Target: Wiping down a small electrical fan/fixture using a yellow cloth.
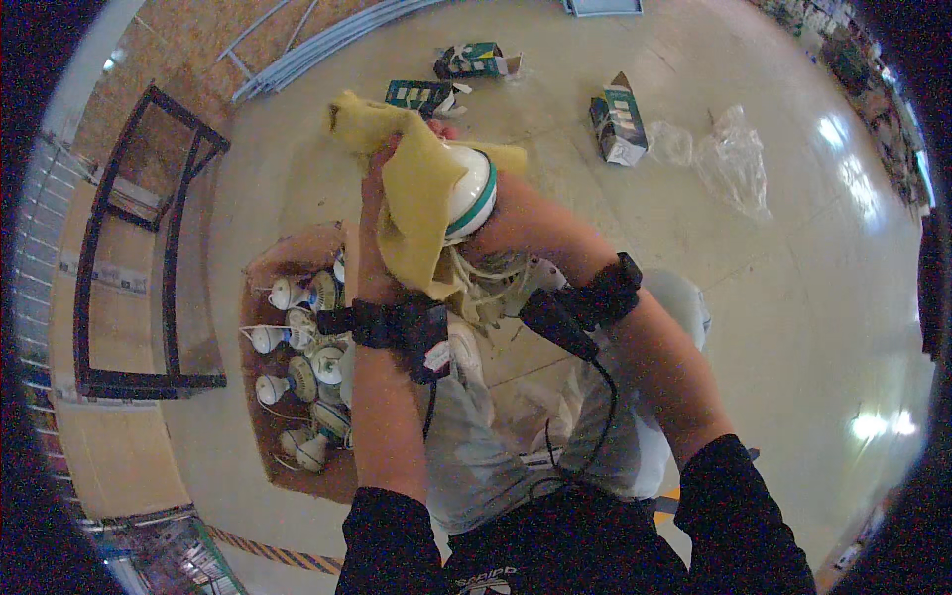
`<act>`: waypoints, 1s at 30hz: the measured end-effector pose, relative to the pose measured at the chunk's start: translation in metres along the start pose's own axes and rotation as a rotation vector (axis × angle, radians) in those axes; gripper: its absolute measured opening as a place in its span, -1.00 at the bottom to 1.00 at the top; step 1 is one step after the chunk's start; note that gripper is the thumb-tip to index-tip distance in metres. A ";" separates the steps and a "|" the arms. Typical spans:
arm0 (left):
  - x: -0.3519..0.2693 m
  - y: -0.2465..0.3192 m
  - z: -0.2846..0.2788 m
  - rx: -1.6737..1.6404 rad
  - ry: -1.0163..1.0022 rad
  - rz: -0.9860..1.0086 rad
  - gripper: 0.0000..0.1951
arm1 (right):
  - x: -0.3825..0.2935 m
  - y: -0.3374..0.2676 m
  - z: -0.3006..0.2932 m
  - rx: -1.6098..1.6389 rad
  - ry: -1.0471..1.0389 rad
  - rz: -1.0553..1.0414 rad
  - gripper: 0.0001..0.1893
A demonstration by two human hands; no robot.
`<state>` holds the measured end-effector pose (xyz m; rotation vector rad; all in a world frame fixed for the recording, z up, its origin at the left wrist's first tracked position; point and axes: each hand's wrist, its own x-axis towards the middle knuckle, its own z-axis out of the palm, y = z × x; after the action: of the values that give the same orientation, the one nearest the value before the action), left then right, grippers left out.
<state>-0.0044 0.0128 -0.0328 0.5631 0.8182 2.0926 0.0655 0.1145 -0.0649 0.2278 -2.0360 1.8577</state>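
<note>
A round white lamp-like fixture with a green band (474, 195) is held up in front of me, with pale cables hanging below it. A yellow cloth (420, 186) drapes over its left side. My left hand (383, 152) grips the cloth against the fixture, its fingers partly covered. My right hand (487, 234) holds the fixture from below and the right; most of its fingers are hidden. At my left, a cardboard box (256, 439) holds several similar white fixtures with cables (301, 450). Black straps with devices sit on both wrists.
Opened green cartons (619, 126) lie on the floor ahead, beside crumpled clear plastic bags (732, 160). A dark metal frame (171, 297) stands at the left. Pale metal tubes (320, 52) lie at the upper left. Striped floor tape (275, 552) runs at the lower left.
</note>
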 end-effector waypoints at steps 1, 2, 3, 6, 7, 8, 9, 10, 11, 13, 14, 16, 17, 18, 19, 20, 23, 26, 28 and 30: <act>-0.001 0.000 0.000 0.005 0.016 0.010 -0.59 | -0.001 0.007 -0.001 -0.098 0.034 0.079 -0.38; -0.001 0.002 0.000 0.012 0.044 0.026 -0.59 | -0.002 0.015 0.000 -0.193 0.067 0.158 -0.44; -0.002 0.004 0.000 0.054 0.096 0.044 -0.60 | -0.003 0.021 -0.001 -0.288 0.100 0.237 -0.50; 0.003 0.003 -0.017 0.275 0.292 0.179 -0.61 | -0.007 0.018 0.003 -0.390 0.238 0.206 -0.66; 0.002 0.008 -0.027 0.358 0.382 0.260 -0.61 | -0.006 0.019 0.006 -0.502 0.233 0.228 -0.68; 0.003 0.010 -0.032 0.409 0.447 0.320 -0.61 | -0.007 0.022 0.004 -0.627 0.236 0.258 -0.69; 0.000 0.016 -0.039 0.432 0.470 0.372 -0.61 | -0.007 0.023 0.004 -0.746 0.237 0.290 -0.71; -0.002 0.023 -0.047 0.455 0.500 0.422 -0.61 | -0.008 0.022 0.004 -0.752 0.230 0.293 -0.71; -0.004 0.028 -0.050 0.469 0.521 0.461 -0.61 | -0.007 0.012 0.005 -0.760 0.221 0.293 -0.71; -0.010 0.036 -0.055 0.495 0.502 0.496 -0.61 | -0.007 0.012 0.005 -0.670 0.221 0.325 -0.70; -0.013 0.039 -0.055 0.512 0.491 0.510 -0.60 | -0.006 0.019 0.004 -0.568 0.227 0.353 -0.69; -0.018 0.042 -0.053 0.549 0.440 0.509 -0.60 | -0.005 0.029 0.002 -0.449 0.222 0.359 -0.67; -0.020 0.041 -0.052 0.571 0.407 0.503 -0.59 | -0.004 0.029 0.002 -0.433 0.213 0.341 -0.65; -0.022 0.041 -0.050 0.596 0.372 0.491 -0.59 | -0.003 0.030 0.002 -0.416 0.204 0.322 -0.64; -0.023 0.041 -0.047 0.623 0.334 0.476 -0.59 | 0.000 0.031 0.003 -0.403 0.188 0.320 -0.62; -0.023 0.039 -0.045 0.647 0.291 0.454 -0.58 | 0.002 0.030 0.004 -0.393 0.175 0.320 -0.61; -0.017 0.030 -0.038 0.739 0.156 0.345 -0.57 | 0.003 0.028 0.006 -0.427 0.134 0.245 -0.64; 0.000 0.008 -0.027 0.799 0.025 0.211 -0.55 | 0.003 0.052 0.002 -0.076 0.196 0.057 -0.65; 0.011 0.002 -0.026 0.805 -0.011 0.159 -0.54 | 0.001 0.053 0.005 0.205 0.225 -0.006 -0.66; 0.015 0.000 -0.027 0.778 -0.003 0.112 -0.51 | -0.002 0.049 0.006 0.363 0.228 -0.033 -0.66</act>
<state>-0.0304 0.0152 -0.0498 1.0302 1.6405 1.8136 0.0487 0.1139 -0.1113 0.1348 -1.5309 2.1149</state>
